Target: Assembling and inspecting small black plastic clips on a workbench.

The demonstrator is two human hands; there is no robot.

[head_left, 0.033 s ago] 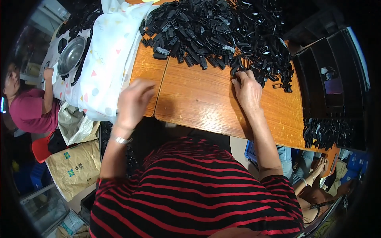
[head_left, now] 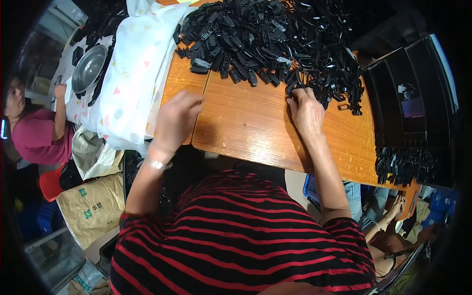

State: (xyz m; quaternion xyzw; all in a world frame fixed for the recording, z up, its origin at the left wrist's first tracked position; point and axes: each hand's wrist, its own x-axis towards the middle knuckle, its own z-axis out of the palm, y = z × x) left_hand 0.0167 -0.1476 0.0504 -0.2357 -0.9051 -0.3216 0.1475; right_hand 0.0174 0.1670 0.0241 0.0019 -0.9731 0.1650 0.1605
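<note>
A large heap of small black plastic parts (head_left: 246, 37), some long and clip-like, covers the far side of the wooden table (head_left: 241, 123). At the heap's near right edge, my right hand (head_left: 307, 110) has its fingers curled down and closed on a black plastic part (head_left: 291, 88), only partly visible beyond the fingertips. My left hand (head_left: 177, 118), with a metal-banded watch on the wrist, hovers over the table's left edge beside a white patterned cloth or sheet (head_left: 130, 83). Motion smears its fingers, so any grip is unclear.
Beyond the patterned sheet stands a metal bowl (head_left: 89, 69), with a person in a maroon shirt (head_left: 42, 137) at far left. A black bin (head_left: 398, 98) borders the table's right side, more black parts (head_left: 405, 164) below it. A brown sack (head_left: 93, 214) lies lower left.
My left hand has shifted to the right, further over the table's left edge. My right hand stays at the heap's edge.
</note>
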